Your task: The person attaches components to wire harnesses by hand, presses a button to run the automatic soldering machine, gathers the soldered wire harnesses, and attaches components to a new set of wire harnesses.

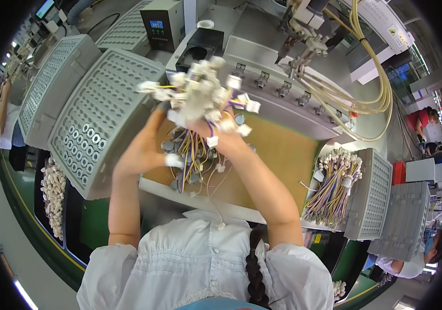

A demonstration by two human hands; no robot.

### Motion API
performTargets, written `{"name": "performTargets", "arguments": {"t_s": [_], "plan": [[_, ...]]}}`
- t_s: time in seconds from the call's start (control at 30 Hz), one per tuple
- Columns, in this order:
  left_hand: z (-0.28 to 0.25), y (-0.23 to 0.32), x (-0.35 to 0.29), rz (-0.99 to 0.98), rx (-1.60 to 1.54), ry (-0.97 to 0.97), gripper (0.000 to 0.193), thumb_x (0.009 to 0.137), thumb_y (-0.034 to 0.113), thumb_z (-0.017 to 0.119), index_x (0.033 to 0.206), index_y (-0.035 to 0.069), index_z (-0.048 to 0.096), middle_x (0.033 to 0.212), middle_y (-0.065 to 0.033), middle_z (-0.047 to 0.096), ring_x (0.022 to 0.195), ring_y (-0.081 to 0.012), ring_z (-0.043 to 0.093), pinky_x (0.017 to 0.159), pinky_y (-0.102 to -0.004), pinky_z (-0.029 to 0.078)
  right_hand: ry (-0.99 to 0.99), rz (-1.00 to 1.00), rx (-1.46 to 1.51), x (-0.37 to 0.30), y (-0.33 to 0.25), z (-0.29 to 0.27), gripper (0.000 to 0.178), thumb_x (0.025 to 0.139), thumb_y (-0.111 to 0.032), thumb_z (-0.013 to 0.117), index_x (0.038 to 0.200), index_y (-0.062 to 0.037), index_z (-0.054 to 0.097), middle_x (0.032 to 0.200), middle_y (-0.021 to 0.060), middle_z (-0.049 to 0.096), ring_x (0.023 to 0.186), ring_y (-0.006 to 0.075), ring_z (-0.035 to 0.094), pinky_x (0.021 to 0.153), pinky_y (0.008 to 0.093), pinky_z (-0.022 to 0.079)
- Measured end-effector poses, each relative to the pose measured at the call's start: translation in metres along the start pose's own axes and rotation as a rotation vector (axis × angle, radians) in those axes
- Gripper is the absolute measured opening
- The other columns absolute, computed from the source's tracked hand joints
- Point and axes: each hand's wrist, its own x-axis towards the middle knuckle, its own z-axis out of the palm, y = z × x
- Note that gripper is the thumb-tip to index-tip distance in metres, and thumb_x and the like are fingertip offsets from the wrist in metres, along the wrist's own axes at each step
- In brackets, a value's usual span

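Note:
A thick bundle of wire harnesses [192, 150], yellow, purple and white with white plug connectors [200, 93], is raised over the brown work surface [277, 150]. My right hand [218, 129] is closed around it, its fingers partly hidden by the connectors. Beside the bundle, my left hand [151, 147] is open, thumb and forefinger apart, with covers on their tips. Round grey parts [172, 146] show below among the wires. A loose wire with a small white connector [221, 226] hangs down against my white shirt.
Grey trays with rows of holes [112, 88] stand at left, one partly filled with metal rings [84, 150]. More harnesses [334, 188] lie at right, beside stacked grey trays [373, 196]. A machine head [303, 31] with cables and a row of metal clamps [283, 89] stand beyond.

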Motion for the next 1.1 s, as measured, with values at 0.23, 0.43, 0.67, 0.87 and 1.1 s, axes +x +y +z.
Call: {"name": "performTargets", "arguments": {"t_s": [0.23, 0.43, 0.67, 0.87, 1.1], "plan": [[0.021, -0.072, 0.024, 0.155, -0.827, 0.195, 0.055, 0.084, 0.02, 0.069, 0.13, 0.006, 0.043, 0.122, -0.0084, 0.052, 0.112, -0.0237, 0.054, 0.096, -0.0387, 0.047, -0.153, -0.314, -1.109, -0.007, -0.049, -0.019, 0.079, 0.068, -0.041, 0.077, 0.124, 0.0038, 0.044, 0.122, 0.027, 0.047, 0.114, 0.044, 0.045, 0.097, 0.0481, 0.037], [0.01, -0.011, 0.046, 0.075, -0.926, 0.389, 0.023, 0.092, 0.023, 0.055, 0.097, 0.001, 0.052, 0.076, -0.0024, 0.044, 0.071, -0.0162, 0.038, 0.072, -0.0335, 0.036, -0.034, 0.205, -1.304, -0.093, -0.036, -0.086, 0.102, 0.07, -0.048, 0.077, 0.139, 0.007, 0.026, 0.138, 0.0337, 0.033, 0.133, 0.0463, 0.029, 0.108, 0.0451, 0.03], [0.021, 0.041, 0.06, 0.267, -0.805, 0.019, 0.022, 0.088, 0.024, 0.055, 0.098, 0.005, 0.051, 0.076, -0.0012, 0.042, 0.066, -0.0144, 0.035, 0.067, -0.0325, 0.032, 0.089, -0.089, -1.078, -0.069, 0.032, -0.053, 0.092, 0.067, -0.042, 0.077, 0.134, 0.0015, 0.031, 0.12, 0.0321, 0.05, 0.114, 0.0453, 0.049, 0.093, 0.0465, 0.044], [0.003, 0.067, 0.07, 0.341, -0.553, 0.285, 0.026, 0.089, 0.024, 0.055, 0.101, 0.003, 0.047, 0.083, -0.0042, 0.039, 0.079, -0.0175, 0.038, 0.079, -0.0352, 0.033, -0.039, 0.197, -1.216, -0.073, 0.029, -0.085, 0.049, 0.077, -0.02, 0.066, 0.122, -0.0065, 0.05, 0.087, 0.0229, 0.066, 0.084, 0.0372, 0.065, 0.072, 0.0469, 0.05], [-0.021, 0.068, 0.076, 0.377, -0.765, 0.287, 0.022, 0.089, 0.015, 0.056, 0.101, -0.001, 0.047, 0.086, -0.0063, 0.04, 0.082, -0.0181, 0.038, 0.082, -0.0362, 0.033, 0.011, 0.05, -1.825, -0.113, -0.01, -0.14, 0.021, 0.082, -0.015, 0.059, 0.103, -0.0127, 0.059, 0.064, 0.0113, 0.063, 0.06, 0.0279, 0.063, 0.062, 0.0369, 0.05]]}}
